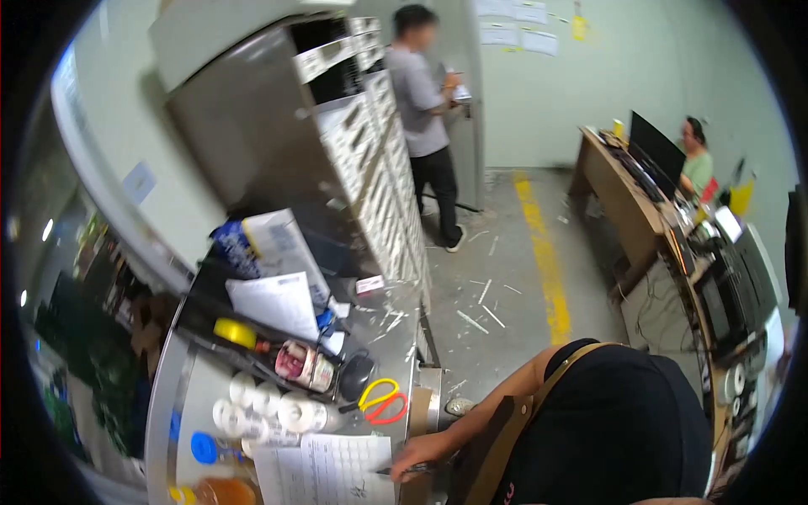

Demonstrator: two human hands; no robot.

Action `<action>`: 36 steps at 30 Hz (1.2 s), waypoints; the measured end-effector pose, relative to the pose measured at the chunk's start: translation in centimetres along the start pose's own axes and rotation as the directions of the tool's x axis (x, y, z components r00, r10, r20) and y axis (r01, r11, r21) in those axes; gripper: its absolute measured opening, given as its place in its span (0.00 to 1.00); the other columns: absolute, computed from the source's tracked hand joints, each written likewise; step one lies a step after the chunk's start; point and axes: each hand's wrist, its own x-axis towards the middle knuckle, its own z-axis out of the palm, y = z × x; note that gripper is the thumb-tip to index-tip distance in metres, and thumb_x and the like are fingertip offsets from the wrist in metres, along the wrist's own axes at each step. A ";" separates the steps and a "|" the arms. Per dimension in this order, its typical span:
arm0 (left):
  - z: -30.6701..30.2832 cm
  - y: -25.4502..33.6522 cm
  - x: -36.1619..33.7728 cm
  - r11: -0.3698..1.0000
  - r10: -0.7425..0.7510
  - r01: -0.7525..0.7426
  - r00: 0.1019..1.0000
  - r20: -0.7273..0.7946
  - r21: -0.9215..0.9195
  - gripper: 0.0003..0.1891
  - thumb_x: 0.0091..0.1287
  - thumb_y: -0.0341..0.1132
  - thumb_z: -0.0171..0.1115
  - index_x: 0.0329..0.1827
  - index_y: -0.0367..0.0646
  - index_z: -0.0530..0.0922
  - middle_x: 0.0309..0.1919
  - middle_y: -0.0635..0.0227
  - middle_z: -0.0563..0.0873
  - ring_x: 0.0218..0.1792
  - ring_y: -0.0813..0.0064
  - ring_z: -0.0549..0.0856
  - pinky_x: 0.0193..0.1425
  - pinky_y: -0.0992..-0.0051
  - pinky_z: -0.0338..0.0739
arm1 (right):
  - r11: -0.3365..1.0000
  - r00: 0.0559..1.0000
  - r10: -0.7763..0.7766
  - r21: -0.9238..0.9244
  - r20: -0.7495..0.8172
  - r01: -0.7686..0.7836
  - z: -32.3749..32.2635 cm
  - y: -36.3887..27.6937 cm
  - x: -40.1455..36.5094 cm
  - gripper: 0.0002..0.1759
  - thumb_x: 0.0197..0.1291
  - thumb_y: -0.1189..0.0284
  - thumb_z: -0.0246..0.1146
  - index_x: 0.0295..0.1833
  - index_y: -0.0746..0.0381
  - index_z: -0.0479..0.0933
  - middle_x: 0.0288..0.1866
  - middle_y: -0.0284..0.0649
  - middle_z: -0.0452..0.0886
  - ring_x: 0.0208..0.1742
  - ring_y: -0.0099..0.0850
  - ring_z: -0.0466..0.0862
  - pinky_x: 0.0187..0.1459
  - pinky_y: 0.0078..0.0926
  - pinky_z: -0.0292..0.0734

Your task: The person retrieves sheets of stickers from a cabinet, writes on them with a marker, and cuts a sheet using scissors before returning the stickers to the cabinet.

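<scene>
Right hand (420,455): grasps a dark pen (411,472) at the edge of the printed form (338,456); the pen slants inward, seemingly to keep its point over the paper.
Left hand: out of view; state cannot be told.
Form: lies flat on the counter beside the pen, probably for a firm backing.
White rolls (305,415): clustered just beyond the form, apparently to leave the sheet uncovered.
Scissors (380,401): yellow and red handles near the counter edge, presumably for easy reach.
Black tray (196,316): contains a yellow tape roll (235,332) and a labelled jar (304,367), likely to keep supplies together.
Drawer cabinet (370,181): stands behind the counter.
Standing person (417,93): holds papers beside the cabinet.
</scene>
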 end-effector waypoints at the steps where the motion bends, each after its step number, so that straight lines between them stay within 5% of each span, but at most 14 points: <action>1: 1.1 1.4 0.9 0.999 0.050 -0.049 0.998 0.037 -0.014 0.14 0.69 0.34 0.61 0.51 0.34 0.81 0.47 0.52 0.84 0.50 0.58 0.80 0.58 0.60 0.76 | 0.997 0.997 0.073 -0.028 -0.015 -0.074 -0.2 -0.8 -1.3 0.15 0.69 0.65 0.61 0.54 0.62 0.74 0.44 0.45 0.81 0.46 0.43 0.82 0.46 0.37 0.75; 5: 5.6 6.1 3.2 0.977 0.212 -0.198 0.956 0.205 -0.084 0.14 0.69 0.35 0.61 0.51 0.34 0.80 0.48 0.52 0.84 0.50 0.58 0.80 0.58 0.60 0.76 | 0.999 0.877 -0.034 -0.041 -0.480 0.016 -5.1 -5.3 -6.9 0.14 0.71 0.62 0.58 0.46 0.62 0.74 0.31 0.33 0.77 0.32 0.25 0.77 0.35 0.31 0.74; 6: 6.7 6.7 3.3 0.968 0.246 -0.225 0.936 0.251 -0.108 0.14 0.69 0.35 0.61 0.52 0.34 0.80 0.48 0.52 0.84 0.50 0.58 0.80 0.58 0.60 0.76 | 0.963 0.831 0.249 0.219 -0.497 -0.157 -7.1 -5.8 -9.7 0.12 0.71 0.63 0.59 0.45 0.62 0.76 0.31 0.31 0.78 0.31 0.20 0.77 0.34 0.25 0.74; 8: 9.0 9.4 3.9 0.949 0.311 -0.274 0.893 0.324 -0.156 0.14 0.70 0.35 0.61 0.52 0.34 0.80 0.48 0.52 0.84 0.50 0.57 0.80 0.58 0.60 0.76 | 0.849 0.460 0.520 0.493 -0.720 -0.188 -10.5 -8.7 -14.4 0.13 0.71 0.61 0.58 0.45 0.59 0.79 0.25 0.33 0.78 0.26 0.19 0.77 0.30 0.20 0.72; 13: 12.8 12.4 2.8 0.920 0.390 -0.326 0.822 0.416 -0.218 0.14 0.70 0.35 0.60 0.52 0.34 0.80 0.48 0.52 0.84 0.50 0.57 0.80 0.58 0.60 0.76 | 0.892 -0.256 0.269 0.341 -0.928 -0.298 -16.3 -17.5 -29.4 0.22 0.71 0.54 0.52 0.41 0.59 0.84 0.20 0.34 0.77 0.20 0.21 0.76 0.23 0.21 0.71; 15: 14.0 13.2 2.1 0.914 0.404 -0.332 0.803 0.439 -0.233 0.14 0.70 0.35 0.60 0.52 0.35 0.80 0.48 0.52 0.84 0.50 0.57 0.80 0.58 0.60 0.76 | 0.867 -0.363 -0.113 0.087 -0.925 -0.490 -18.7 -23.1 -36.4 0.20 0.68 0.52 0.54 0.41 0.56 0.83 0.19 0.32 0.75 0.17 0.20 0.74 0.22 0.21 0.69; 18: 14.9 13.8 1.5 0.921 0.388 -0.309 0.767 0.511 -0.236 0.14 0.70 0.36 0.60 0.52 0.35 0.80 0.48 0.52 0.83 0.51 0.57 0.80 0.58 0.60 0.76 | 0.884 -0.745 -0.364 0.044 -0.559 -0.465 -19.1 -32.7 -43.5 0.23 0.66 0.50 0.53 0.39 0.56 0.85 0.14 0.30 0.69 0.19 0.19 0.69 0.25 0.19 0.63; 20: 15.6 14.2 1.3 0.926 0.376 -0.293 0.764 0.524 -0.237 0.14 0.70 0.36 0.60 0.52 0.35 0.80 0.48 0.52 0.83 0.51 0.57 0.80 0.58 0.60 0.76 | 0.885 -0.788 -0.323 0.127 -0.524 -0.447 -17.9 -33.8 -49.0 0.25 0.65 0.49 0.54 0.40 0.57 0.87 0.25 0.31 0.81 0.27 0.20 0.75 0.36 0.19 0.66; 25: 16.0 14.5 1.0 0.927 0.375 -0.292 0.742 0.556 -0.235 0.14 0.70 0.36 0.60 0.52 0.35 0.80 0.49 0.52 0.83 0.51 0.57 0.80 0.58 0.60 0.76 | 0.684 -0.558 -0.447 0.134 -0.699 -0.717 -11.1 -28.4 -50.2 0.21 0.67 0.62 0.52 0.33 0.62 0.86 0.33 0.33 0.84 0.38 0.24 0.79 0.43 0.24 0.71; 27: 16.2 14.8 0.7 0.925 0.379 -0.295 0.726 0.573 -0.238 0.14 0.70 0.36 0.59 0.52 0.35 0.80 0.49 0.52 0.83 0.51 0.57 0.80 0.58 0.60 0.76 | 0.718 -0.681 -0.278 0.325 -0.678 -0.616 -7.9 -22.7 -51.1 0.18 0.62 0.64 0.55 0.30 0.64 0.85 0.27 0.37 0.84 0.31 0.28 0.81 0.38 0.30 0.76; 30: 16.7 15.1 0.2 0.930 0.365 -0.264 0.735 0.571 -0.255 0.14 0.70 0.37 0.59 0.52 0.35 0.80 0.49 0.52 0.83 0.51 0.57 0.80 0.58 0.60 0.77 | 0.285 -0.746 0.202 0.767 -0.635 -0.576 -3.7 -15.0 -47.5 0.10 0.56 0.72 0.59 0.34 0.63 0.85 0.32 0.43 0.87 0.35 0.36 0.85 0.43 0.33 0.79; 32: 16.6 15.0 0.2 0.932 0.361 -0.259 0.736 0.573 -0.253 0.14 0.71 0.37 0.59 0.52 0.35 0.80 0.49 0.52 0.83 0.51 0.57 0.80 0.58 0.60 0.77 | 0.326 -0.202 0.219 0.266 -0.955 -0.907 0.3 -9.7 -44.5 0.14 0.51 0.76 0.60 0.44 0.61 0.84 0.44 0.47 0.86 0.46 0.46 0.85 0.50 0.40 0.79; 34: 16.3 15.0 0.3 0.931 0.364 -0.272 0.733 0.574 -0.244 0.14 0.71 0.37 0.59 0.52 0.35 0.80 0.49 0.52 0.83 0.51 0.57 0.80 0.58 0.60 0.77 | 0.450 0.008 0.490 0.245 -0.872 -0.859 2.8 -7.4 -40.7 0.20 0.50 0.79 0.58 0.51 0.59 0.82 0.47 0.47 0.85 0.48 0.45 0.85 0.50 0.41 0.79; 36: 16.2 15.3 0.3 0.932 0.363 -0.276 0.731 0.578 -0.237 0.14 0.71 0.37 0.59 0.52 0.35 0.80 0.49 0.52 0.83 0.52 0.57 0.80 0.58 0.60 0.77 | 0.318 0.049 0.692 0.244 -0.720 -0.916 3.8 -6.7 -37.5 0.24 0.52 0.80 0.56 0.57 0.57 0.78 0.49 0.44 0.85 0.52 0.43 0.83 0.53 0.38 0.77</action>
